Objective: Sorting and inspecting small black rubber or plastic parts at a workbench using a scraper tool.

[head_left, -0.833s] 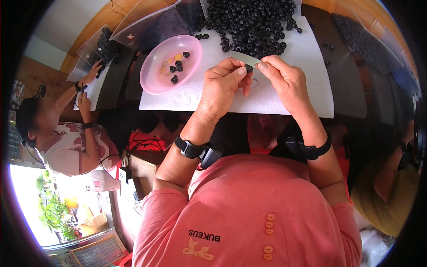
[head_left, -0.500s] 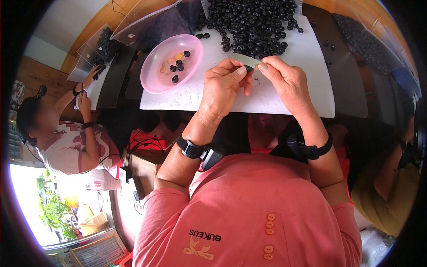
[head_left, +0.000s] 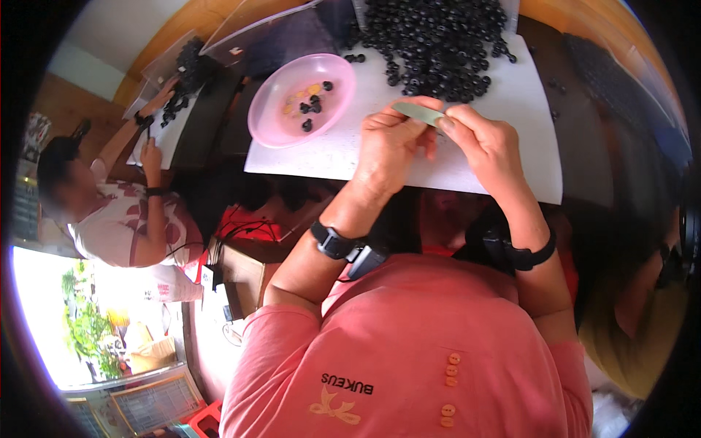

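Observation:
My right hand [head_left: 491, 142] pinches one end of a pale green flat strip [head_left: 418, 114] between thumb and fingers. The strip's other end reaches across the fingertips of my left hand [head_left: 388, 146], whose fingers are curled closed. Half a second ago a small black round piece showed at those left fingertips; now the strip and fingers cover that spot. Both hands are above the white work sheet [head_left: 321, 160], just in front of a large heap of small black round pieces [head_left: 438, 44]. A wristband is on each forearm.
Left of my hands stands a pink bowl [head_left: 259, 120] with several black pieces and some yellowish bits. A clear plastic bin [head_left: 255, 36] is behind it. Another person [head_left: 120, 212] works at the left with black pieces; a person's arm [head_left: 631, 299] shows at the right.
The whole view has shifted, so most things sit farther right. The strip's broad face is turned more toward view, and the black piece under it has gone out of sight.

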Tool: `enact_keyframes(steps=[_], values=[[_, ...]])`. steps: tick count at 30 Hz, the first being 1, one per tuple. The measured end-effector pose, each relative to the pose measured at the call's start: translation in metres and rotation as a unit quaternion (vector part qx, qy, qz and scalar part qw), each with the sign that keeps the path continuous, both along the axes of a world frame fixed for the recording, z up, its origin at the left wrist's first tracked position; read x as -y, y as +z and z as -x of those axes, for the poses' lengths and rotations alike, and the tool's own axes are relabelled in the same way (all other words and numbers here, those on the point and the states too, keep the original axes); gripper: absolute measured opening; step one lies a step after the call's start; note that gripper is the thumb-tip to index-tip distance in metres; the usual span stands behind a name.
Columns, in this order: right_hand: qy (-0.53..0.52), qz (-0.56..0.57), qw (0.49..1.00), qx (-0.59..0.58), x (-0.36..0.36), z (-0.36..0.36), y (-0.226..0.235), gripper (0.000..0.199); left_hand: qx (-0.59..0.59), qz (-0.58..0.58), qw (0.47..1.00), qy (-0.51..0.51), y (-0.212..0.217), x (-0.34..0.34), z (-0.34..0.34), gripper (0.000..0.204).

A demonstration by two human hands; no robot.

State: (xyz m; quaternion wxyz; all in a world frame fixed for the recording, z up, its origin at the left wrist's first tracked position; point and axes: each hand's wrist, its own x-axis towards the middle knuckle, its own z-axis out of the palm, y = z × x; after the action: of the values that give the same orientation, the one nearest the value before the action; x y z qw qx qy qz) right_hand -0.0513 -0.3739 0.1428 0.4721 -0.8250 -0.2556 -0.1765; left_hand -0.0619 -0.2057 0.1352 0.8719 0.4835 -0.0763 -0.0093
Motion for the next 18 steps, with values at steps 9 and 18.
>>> enact_keyframes(steps=[9,18], values=[[0.104,-0.4,0.893,-0.176,0.026,-0.005,-0.013,0.026,0.155,-0.39,0.871,0.254,0.043,-0.072,-0.007,0.023],[0.147,-0.454,0.867,-0.143,0.03,-0.005,-0.009,0.026,0.343,-0.63,0.656,0.237,0.035,-0.037,-0.036,0.033]])
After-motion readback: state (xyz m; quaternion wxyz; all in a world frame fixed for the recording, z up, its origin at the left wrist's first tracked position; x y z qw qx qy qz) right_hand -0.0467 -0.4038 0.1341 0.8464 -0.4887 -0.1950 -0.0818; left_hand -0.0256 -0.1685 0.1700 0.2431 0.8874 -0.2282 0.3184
